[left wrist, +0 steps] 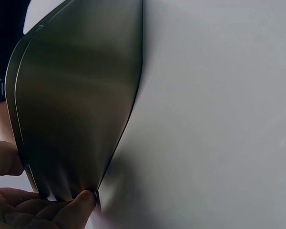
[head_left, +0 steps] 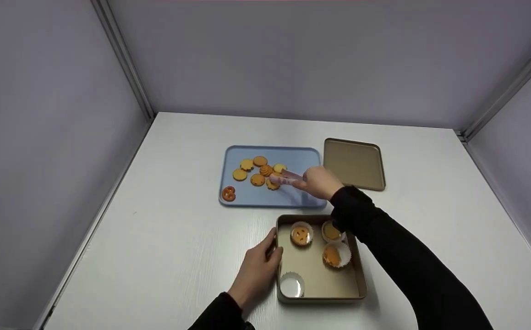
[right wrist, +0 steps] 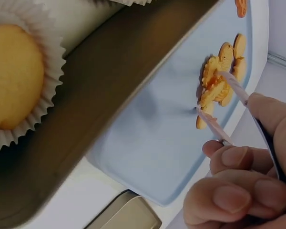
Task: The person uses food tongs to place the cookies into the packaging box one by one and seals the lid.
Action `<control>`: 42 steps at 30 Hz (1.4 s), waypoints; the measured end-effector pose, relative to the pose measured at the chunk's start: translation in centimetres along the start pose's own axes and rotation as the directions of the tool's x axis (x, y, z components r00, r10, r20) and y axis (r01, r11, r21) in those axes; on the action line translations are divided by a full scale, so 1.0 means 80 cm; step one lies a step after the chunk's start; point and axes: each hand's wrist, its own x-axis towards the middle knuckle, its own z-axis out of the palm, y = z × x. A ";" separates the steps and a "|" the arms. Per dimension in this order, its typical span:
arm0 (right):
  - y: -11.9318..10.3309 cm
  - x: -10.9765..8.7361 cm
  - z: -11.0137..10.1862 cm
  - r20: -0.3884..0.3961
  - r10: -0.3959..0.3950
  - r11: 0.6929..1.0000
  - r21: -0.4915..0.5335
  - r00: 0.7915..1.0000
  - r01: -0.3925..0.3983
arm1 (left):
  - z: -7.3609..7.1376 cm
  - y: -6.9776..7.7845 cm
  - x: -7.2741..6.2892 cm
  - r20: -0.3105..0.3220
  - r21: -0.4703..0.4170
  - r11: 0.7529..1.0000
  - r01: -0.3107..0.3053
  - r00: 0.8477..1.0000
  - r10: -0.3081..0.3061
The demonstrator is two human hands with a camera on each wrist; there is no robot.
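My right hand (head_left: 321,182) holds a pair of tongs (right wrist: 235,88) with pale pink tips. The tips stand spread over several golden cookies (right wrist: 214,81) clustered on a blue tray (head_left: 265,200); whether they touch one cannot be told. Nearer to me is a deep gold-brown baking tin (head_left: 313,270), its side wall held by my left hand (head_left: 257,268) with the thumb at the rim. Inside the tin, three paper cups (head_left: 344,255) contain cookies, one partly behind the right sleeve. Another paper cup (head_left: 292,285), at the near left corner, has no cookie in it.
A pretzel-shaped cookie (head_left: 228,194) lies apart at the tray's near left corner. Right of the tray is a shallow gold-brown lid or pan (head_left: 354,164). Grey partition walls (head_left: 292,64) enclose the white table (head_left: 169,220) at the back and sides.
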 end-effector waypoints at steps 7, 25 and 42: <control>0.006 0.000 0.005 -0.045 -0.043 0.999 -0.012 0.998 0.043 | 0.001 0.000 0.001 0.006 -0.013 1.000 0.014 1.000 -0.013; 0.040 -0.040 -0.002 -0.230 -0.211 0.977 -0.068 0.950 0.201 | 0.000 -0.003 0.002 0.011 -0.022 1.000 0.005 1.000 -0.005; 0.068 -0.130 -0.021 -0.383 -0.512 0.859 -0.260 0.769 0.442 | -0.002 -0.006 0.003 0.028 -0.014 1.000 -0.008 1.000 0.008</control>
